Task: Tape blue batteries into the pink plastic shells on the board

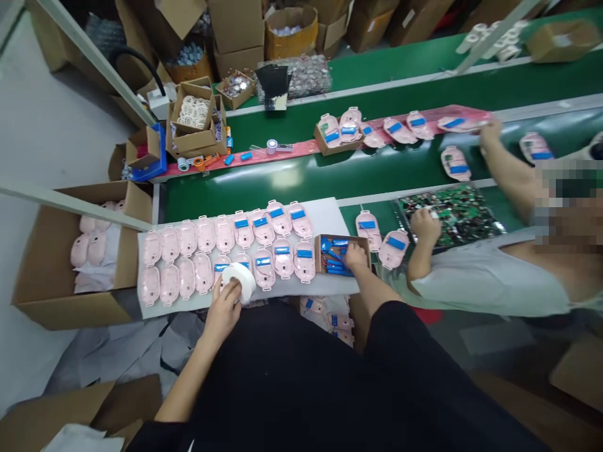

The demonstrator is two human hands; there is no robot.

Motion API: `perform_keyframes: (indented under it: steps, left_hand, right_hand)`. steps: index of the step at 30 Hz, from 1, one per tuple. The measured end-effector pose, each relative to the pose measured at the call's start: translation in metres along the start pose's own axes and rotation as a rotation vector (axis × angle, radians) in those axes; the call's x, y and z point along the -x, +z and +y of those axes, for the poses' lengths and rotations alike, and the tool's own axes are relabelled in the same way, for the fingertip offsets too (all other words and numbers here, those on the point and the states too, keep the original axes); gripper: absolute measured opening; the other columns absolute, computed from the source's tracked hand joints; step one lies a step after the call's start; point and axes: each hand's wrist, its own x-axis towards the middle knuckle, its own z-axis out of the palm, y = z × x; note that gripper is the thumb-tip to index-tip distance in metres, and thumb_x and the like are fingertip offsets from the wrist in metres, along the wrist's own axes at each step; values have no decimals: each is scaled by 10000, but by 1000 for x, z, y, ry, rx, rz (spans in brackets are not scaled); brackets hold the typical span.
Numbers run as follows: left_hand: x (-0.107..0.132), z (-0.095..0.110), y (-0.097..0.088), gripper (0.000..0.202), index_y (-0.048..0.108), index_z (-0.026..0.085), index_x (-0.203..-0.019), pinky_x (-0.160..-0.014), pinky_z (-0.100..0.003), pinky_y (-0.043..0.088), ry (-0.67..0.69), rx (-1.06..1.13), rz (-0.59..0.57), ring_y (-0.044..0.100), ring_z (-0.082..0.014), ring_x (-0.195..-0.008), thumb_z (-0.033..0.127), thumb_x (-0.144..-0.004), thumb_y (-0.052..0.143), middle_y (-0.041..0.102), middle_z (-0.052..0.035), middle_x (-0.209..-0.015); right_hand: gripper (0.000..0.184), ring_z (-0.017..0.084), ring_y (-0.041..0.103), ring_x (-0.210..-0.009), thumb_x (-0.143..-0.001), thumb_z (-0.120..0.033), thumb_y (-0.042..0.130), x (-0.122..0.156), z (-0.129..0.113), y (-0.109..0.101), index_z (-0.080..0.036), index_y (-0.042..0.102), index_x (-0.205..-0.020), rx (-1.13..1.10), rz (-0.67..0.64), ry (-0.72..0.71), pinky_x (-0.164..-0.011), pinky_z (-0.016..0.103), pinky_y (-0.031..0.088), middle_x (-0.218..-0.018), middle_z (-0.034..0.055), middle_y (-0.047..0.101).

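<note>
The left hand (220,314) grasps a white tape roll (239,281) around its outer face, just above pink plastic shells (168,284). The right hand (357,257) is in a small box (320,254) of blue packs (335,258); whether it grips one is unclear. The roll looks light and easily held by its rim.

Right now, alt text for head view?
A person's left hand holds a white tape roll over rows of pink plastic casings while the right hand reaches into a cardboard box of blue battery packs, beside a green conveyor belt.
</note>
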Motion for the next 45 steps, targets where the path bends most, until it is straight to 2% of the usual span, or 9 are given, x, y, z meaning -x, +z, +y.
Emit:
perform_keyframes:
  steps: [6,12,17,22,26,29,35,39,45]
  left_hand:
    - [4,1,-18,602,604,222,-1391,-1164,-631,437,8,-73,-157,331,-378,-1509,-15,-857,460,635,-123,-1356]
    - [-4,1,-30,771,585,308,-1435,-1110,-606,526,74,-67,-262,173,-387,-1578,-89,-792,432,636,-62,-1397]
    - [-5,-2,-35,660,607,344,-1414,-1055,-538,588,110,-85,-279,219,-380,-1578,-16,-868,512,643,-83,-1363]
    - [13,-21,-33,624,615,349,-1395,-881,-474,670,25,-119,-297,273,-411,-1555,3,-883,531,650,-106,-1336]
    - [29,-43,-27,620,627,323,-1386,-778,-423,686,-51,-88,-296,325,-435,-1527,-13,-876,517,659,-115,-1339]
    - [40,-68,-30,636,635,347,-1373,-838,-395,669,8,6,-313,351,-378,-1528,-28,-874,511,675,-88,-1311]
    - [80,-165,-62,527,606,274,-1433,-1135,-528,511,-211,-5,-116,500,-345,-1418,96,-946,512,696,-102,-1265]
    - [115,-228,-74,496,616,264,-1421,-1177,-548,459,-247,3,-79,576,-336,-1333,133,-951,523,703,-104,-1229]
    - [146,-277,-76,450,621,238,-1396,-1193,-564,431,-304,27,-66,589,-347,-1316,159,-965,516,702,-114,-1232]
  right_hand:
    - [489,312,641,-1130,-976,-404,545,44,-34,-51,-121,612,-1369,-598,209,-105,-976,417,490,-1232,205,692]
    - [487,277,707,-934,-848,-490,731,155,-158,-107,-207,712,-1243,-937,-401,-725,-867,394,557,-986,62,763]
    - [401,233,675,-858,-753,-495,827,171,-217,-130,-176,728,-975,-861,-661,-903,-819,343,539,-829,3,712]
    - [505,190,651,-758,-731,-624,816,198,-255,-83,-181,653,-907,-1244,-832,-650,-742,323,544,-756,-7,669]
    - [583,248,708,-884,-708,-697,804,202,-290,-43,-198,651,-967,-1613,-681,-335,-831,404,584,-882,63,732]
    - [608,264,709,-965,-747,-741,739,146,-331,-48,-207,652,-1024,-1655,-390,-311,-866,419,592,-942,93,745]
    - [549,250,681,-1135,-985,-488,594,23,-450,-64,-166,506,-1421,-768,-85,-574,-1009,398,526,-1244,141,723]
    - [419,307,665,-1188,-982,-253,610,2,-504,-42,-154,580,-1389,-28,-164,-770,-1031,399,484,-1312,187,699]
    - [379,321,658,-1195,-1008,-200,523,-7,-522,-15,-109,591,-1370,267,-249,-821,-987,394,495,-1354,236,656]
